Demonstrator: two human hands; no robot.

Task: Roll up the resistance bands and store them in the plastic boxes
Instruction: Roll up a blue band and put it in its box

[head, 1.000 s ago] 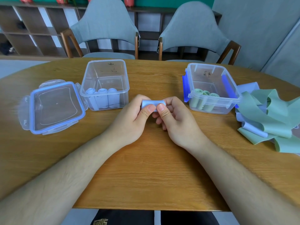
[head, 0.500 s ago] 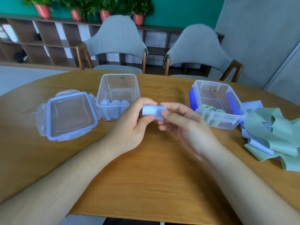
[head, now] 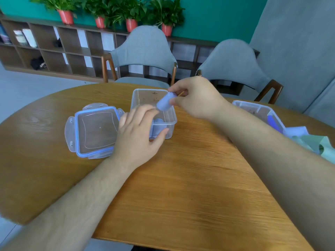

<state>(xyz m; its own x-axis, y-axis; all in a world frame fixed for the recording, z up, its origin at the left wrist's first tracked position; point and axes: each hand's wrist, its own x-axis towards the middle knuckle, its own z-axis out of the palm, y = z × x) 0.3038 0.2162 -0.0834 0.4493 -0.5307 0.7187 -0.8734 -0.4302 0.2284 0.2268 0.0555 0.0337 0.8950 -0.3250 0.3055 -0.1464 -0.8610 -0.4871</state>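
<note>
Oval wooden surface [head: 181, 196], its grain running crosswise and its near edge cut off at the bottom of the view; both bare forearms reach in from below. The left hand [head: 136, 134] has its grip spread. The thumb tip touches the near wall of the clear box [head: 146, 96], and the blurred fingers lie over the box's near-left corner. This hand hides most of the rolled bands [head: 158, 122] standing inside the box. A blue-rimmed lid [head: 96, 129] lies flat just left of the box. Dark marks on the box's far wall are too blurred to read. Above the box's far-right corner, the right hand [head: 197, 100] pinches a lilac rolled band [head: 164, 103] between thumb and fingers, the roll tilted with its lower end over the opening. The right forearm covers part of a second box [head: 257, 110] with blue clips. Loose green and lilac bands [head: 311, 142] run out of view at the right edge. Beyond stand two grey chairs [head: 145, 51], a low open shelf unit [head: 54, 51], potted plants [head: 112, 9] in red pots and a teal wall [head: 217, 19].
</note>
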